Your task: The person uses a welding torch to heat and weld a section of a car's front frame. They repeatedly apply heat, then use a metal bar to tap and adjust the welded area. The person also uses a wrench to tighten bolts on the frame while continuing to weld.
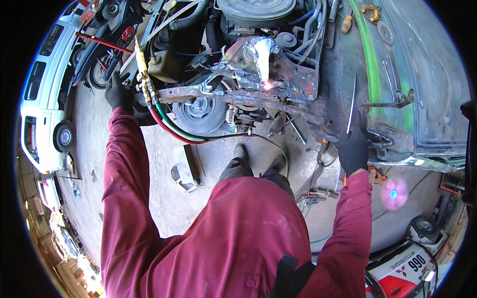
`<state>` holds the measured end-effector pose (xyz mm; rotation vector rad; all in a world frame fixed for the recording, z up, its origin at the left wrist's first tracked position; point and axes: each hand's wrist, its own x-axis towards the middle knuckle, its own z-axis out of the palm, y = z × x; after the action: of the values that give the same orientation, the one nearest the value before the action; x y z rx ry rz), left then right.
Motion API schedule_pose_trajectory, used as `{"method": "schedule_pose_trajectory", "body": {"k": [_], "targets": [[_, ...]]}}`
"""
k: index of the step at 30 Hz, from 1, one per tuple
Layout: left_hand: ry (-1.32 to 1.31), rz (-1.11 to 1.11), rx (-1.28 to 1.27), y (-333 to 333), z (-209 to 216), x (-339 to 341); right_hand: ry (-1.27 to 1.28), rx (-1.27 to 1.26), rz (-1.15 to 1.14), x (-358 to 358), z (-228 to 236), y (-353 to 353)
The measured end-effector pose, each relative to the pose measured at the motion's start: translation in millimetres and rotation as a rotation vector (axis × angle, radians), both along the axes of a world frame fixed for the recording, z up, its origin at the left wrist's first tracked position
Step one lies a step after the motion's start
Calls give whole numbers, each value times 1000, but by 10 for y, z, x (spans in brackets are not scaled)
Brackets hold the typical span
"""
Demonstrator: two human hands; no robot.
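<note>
My left hand [119, 93], in a dark glove, is beside a brass gas torch [143, 73] at the left end of a rusty frame rail [174, 93]. Its fingers look apart; I see nothing held in them. The torch leans over the rail, a red hose and a green hose [166, 118] trailing from it. My right hand [354, 151], also gloved, is closed round a thin metal rod [352, 102] that points away from me. Between the hands, a worn body panel [295, 79] carries a glaring bright patch and a small glowing spot.
An engine with a round air cleaner [256, 9] lies beyond the panel. Wrenches [389, 79], a disc [385, 32] and a yellow clamp [370, 12] rest on the green-striped bodywork at right. A wheel [198, 113] and a metal piece [184, 168] are on the floor.
</note>
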<state>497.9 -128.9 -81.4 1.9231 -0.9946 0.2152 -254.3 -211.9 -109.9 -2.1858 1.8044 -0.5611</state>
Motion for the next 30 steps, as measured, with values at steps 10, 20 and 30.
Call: {"method": "schedule_pose_trajectory", "body": {"k": [10,20,30], "targets": [[441,201,-322,-201,125,-395,-1303,629,-95,435,819,1031],[361,260,-233,-187,119,-348,-863,693,-87,918,1075,1016],[427,230,-282,-214,-5,-253,-408,390,152,1045,1006,784]]}}
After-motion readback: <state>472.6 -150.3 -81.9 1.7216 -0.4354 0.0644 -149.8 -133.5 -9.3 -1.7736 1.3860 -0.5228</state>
